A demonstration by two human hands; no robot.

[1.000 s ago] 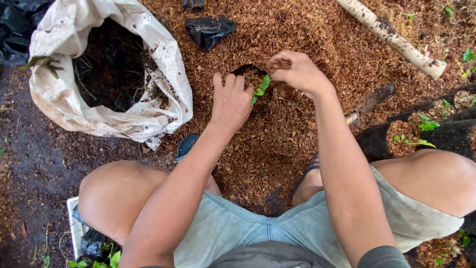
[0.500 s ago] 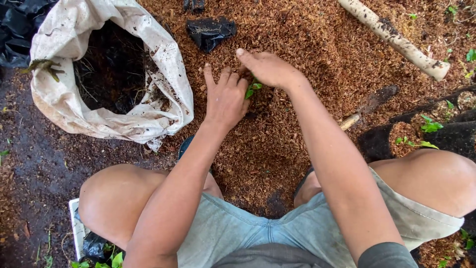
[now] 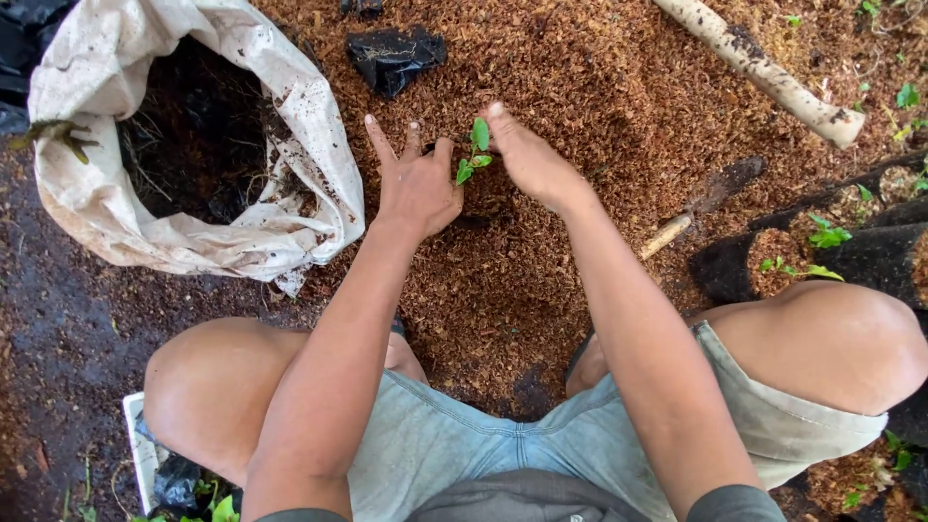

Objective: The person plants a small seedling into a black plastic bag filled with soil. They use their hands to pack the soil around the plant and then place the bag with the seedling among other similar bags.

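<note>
A small green seedling [image 3: 475, 152] (few leaves, upright) stands between the left hand [image 3: 416, 184] and right hand [image 3: 527, 155]; both press flat, grasping nothing.

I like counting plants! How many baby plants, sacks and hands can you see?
Seedling between the hands: 1
Potted seedlings at right: 2
White sack: 1
Hands, left hand and right hand: 2
Total: 6

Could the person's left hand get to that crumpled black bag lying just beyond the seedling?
Probably yes. The left hand lies open beside the seedling, and the crumpled black bag sits just past its fingertips on the brown husk pile, with nothing between them. The arm looks fairly stretched, so a lean forward may help.
</note>
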